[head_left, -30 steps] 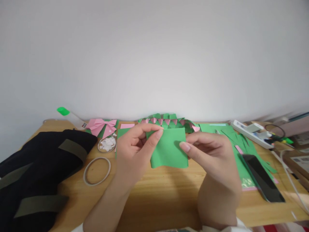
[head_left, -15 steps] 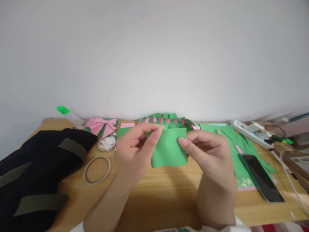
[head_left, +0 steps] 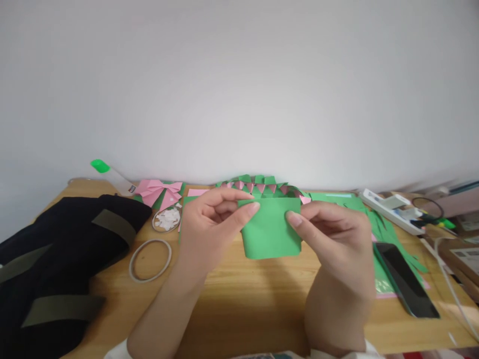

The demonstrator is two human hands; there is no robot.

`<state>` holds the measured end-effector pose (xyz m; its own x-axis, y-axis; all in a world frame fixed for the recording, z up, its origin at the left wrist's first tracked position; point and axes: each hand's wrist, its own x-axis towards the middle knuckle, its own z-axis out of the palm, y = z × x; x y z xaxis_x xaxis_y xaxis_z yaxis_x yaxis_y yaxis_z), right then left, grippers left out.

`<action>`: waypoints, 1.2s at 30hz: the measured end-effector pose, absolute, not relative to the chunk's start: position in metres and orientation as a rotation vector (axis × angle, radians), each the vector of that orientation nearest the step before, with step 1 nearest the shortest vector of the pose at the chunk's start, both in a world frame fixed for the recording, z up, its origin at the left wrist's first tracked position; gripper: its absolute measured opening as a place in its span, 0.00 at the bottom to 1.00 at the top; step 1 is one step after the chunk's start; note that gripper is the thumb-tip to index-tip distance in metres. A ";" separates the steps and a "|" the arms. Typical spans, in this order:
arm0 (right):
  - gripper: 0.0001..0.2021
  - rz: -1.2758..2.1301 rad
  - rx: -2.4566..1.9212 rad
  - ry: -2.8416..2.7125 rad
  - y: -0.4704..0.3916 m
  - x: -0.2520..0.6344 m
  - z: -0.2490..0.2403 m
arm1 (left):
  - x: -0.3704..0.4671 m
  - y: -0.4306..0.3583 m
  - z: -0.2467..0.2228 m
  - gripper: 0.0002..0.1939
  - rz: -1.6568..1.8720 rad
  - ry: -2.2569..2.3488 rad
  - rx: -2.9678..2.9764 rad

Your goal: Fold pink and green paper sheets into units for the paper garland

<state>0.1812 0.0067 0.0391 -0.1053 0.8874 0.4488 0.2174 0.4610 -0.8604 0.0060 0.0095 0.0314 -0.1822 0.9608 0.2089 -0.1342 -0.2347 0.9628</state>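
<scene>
A small sheet of green paper point(head_left: 272, 229) is held up over the table, its lower edge curved as if bent over. My left hand point(head_left: 213, 229) pinches its upper left corner between thumb and fingers. On the opposite side my right hand point(head_left: 333, 244) grips the right edge, thumb in front and fingers behind. Beyond the paper, a folded green and pink paper piece point(head_left: 258, 184) stands against the wall, partly hidden by the sheet and my hands.
On the left lie black cloth point(head_left: 75, 234), a tape roll point(head_left: 150, 260), a dish of white scraps point(head_left: 166, 219), a pink paper bow point(head_left: 159, 192) and a green-capped glue bottle point(head_left: 116, 178). Rightward are green sheets point(head_left: 385, 227), a phone point(head_left: 406, 279) and a power strip point(head_left: 392, 212).
The green paper has shifted slightly to the right along with my right hand. My left thumb has slid further onto its upper left part.
</scene>
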 end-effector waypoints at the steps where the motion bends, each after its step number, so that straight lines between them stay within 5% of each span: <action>1: 0.12 0.754 -0.977 -1.609 0.007 0.182 0.039 | 0.005 0.010 0.030 0.03 1.589 1.098 1.160; 16: 0.11 0.760 -0.981 -1.556 0.009 0.178 0.034 | 0.012 0.008 0.025 0.10 1.999 0.939 0.936; 21: 0.11 0.733 -0.984 -1.580 0.009 0.177 0.033 | 0.006 0.006 0.031 0.19 1.590 0.789 0.973; 26: 0.10 0.599 -1.001 -1.582 0.003 0.176 0.036 | 0.010 0.004 0.030 0.05 1.353 0.945 1.033; 36: 0.11 0.492 -0.971 -1.641 0.004 0.178 0.037 | 0.005 0.009 0.028 0.05 1.760 1.178 1.036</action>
<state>0.1776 0.0041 0.0366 -0.0502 0.8006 0.5971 0.3399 0.5759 -0.7435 0.0051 0.0088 0.0284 -0.3785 0.9019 0.2079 -0.1519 -0.2821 0.9473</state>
